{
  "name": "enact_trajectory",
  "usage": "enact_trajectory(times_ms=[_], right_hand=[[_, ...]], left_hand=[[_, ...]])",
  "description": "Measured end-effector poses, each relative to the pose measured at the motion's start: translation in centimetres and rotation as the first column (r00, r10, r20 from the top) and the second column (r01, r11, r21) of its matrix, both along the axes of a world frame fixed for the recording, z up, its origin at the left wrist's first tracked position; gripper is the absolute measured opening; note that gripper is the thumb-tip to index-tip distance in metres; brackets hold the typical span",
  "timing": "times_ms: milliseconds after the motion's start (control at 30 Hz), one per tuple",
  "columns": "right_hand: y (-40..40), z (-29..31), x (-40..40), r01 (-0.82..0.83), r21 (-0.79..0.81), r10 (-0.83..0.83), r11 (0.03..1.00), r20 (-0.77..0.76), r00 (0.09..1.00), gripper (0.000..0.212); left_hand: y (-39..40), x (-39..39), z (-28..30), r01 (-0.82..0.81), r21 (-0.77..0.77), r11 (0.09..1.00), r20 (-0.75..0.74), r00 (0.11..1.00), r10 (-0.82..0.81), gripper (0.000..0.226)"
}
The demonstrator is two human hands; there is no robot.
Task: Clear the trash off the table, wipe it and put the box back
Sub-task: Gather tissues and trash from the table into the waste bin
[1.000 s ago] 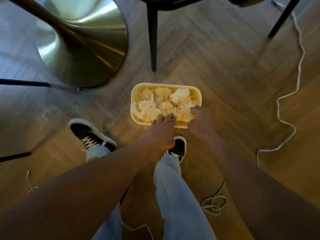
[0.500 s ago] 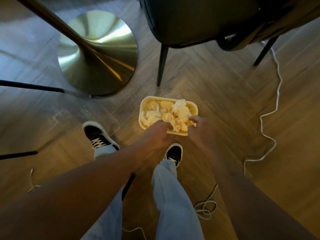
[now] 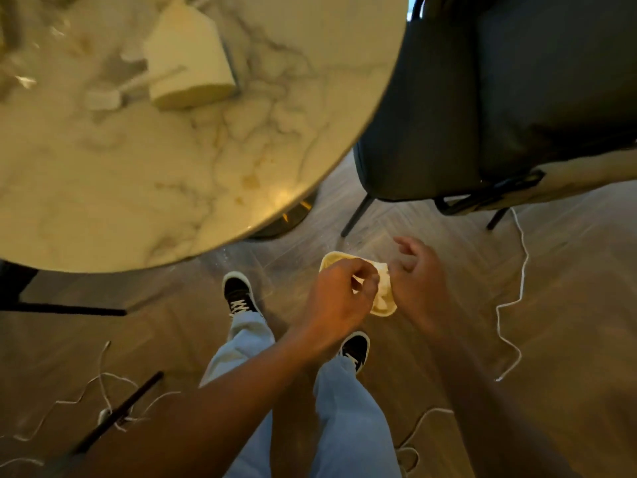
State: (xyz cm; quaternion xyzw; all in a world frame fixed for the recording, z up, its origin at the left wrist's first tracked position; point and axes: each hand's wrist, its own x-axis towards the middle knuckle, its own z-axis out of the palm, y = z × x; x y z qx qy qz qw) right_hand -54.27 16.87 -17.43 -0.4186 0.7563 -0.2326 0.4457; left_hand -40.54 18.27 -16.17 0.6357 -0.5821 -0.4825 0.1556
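Yellow plastic bin (image 3: 381,307) full of white crumpled paper (image 3: 382,288) sits on the wood floor (image 3: 568,305), near the round marble table (image 3: 172,150), and I see both hands above it. My left hand (image 3: 336,301) pinches a bit of paper, and my right hand (image 3: 415,281) hangs loose and holds nothing. I think the bin is light but bendy, so I would grab its two short rims.

Table edge (image 3: 310,188) and dark chair (image 3: 482,115) crowd the bin (image 3: 384,307); floor rightward lies open.
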Motion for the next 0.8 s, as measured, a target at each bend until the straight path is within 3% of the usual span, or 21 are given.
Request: enact_trajectory(times_ms=[167, 333, 500, 700, 800], right_hand=[[-2.3, 8.0, 4.0, 0.053, -0.144, -0.044, 0.988, 0.066, 0.997, 0.033], [-7.0, 12.2, 9.7, -0.061, -0.249, 0.074, 0.967, 0.044, 0.996, 0.022], [-12.8, 13.8, 15.4, -0.146, -0.226, 0.148, 0.963, -0.009, 0.989, 0.027], [-18.4, 12.0, 20.8, -0.203, -0.116, 0.184, 0.972, -0.153, 0.971, 0.035], [-20.3, 11.2, 23.0, -0.175, -0.052, 0.158, 0.983, -0.235, 0.959, 0.060]], left_hand=[[-0.4, 4.5, 6.8, -0.059, -0.064, 0.996, -0.073, 0.996, 0.055, 0.011], [-2.5, 11.6, 10.1, -0.206, -0.123, 0.971, -0.091, 0.977, 0.195, 0.008], [-6.2, 19.1, 11.0, -0.301, -0.130, 0.945, -0.070, 0.953, 0.294, 0.008], [-12.0, 26.8, 11.4, -0.287, -0.192, 0.939, 0.018, 0.955, 0.295, 0.010], [-15.6, 29.8, 11.7, -0.266, -0.235, 0.935, 0.056, 0.956, 0.286, 0.015]])
